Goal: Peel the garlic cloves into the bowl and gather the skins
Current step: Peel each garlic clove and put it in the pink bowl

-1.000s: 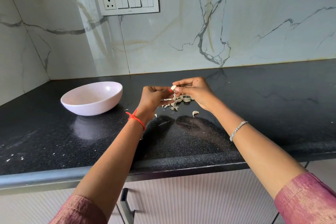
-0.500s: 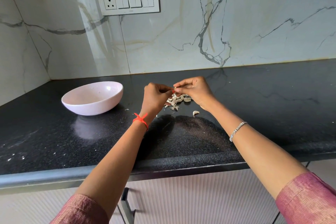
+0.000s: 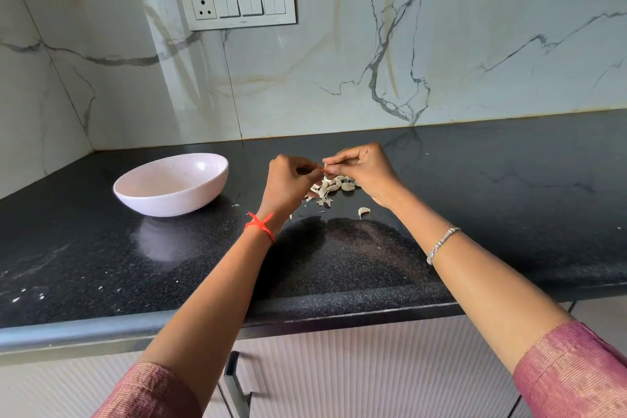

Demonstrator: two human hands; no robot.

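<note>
Garlic clove (image 3: 325, 167) between left hand (image 3: 288, 181), right hand (image 3: 364, 169) grips, above skins (image 3: 330, 186) (bowl (image 3: 176, 202) apart)

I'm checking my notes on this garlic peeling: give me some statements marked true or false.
1. The pale pink round bowl stands on the black speckled countertop, left of both hands. True.
2. The left hand and right hand pinch one small garlic clove between them. True.
3. The pile of pale garlic pieces lies in the bowl. False: it lies on the countertop below the hands.
4. The red thread band is on the right wrist. False: it is on the left wrist.
</note>
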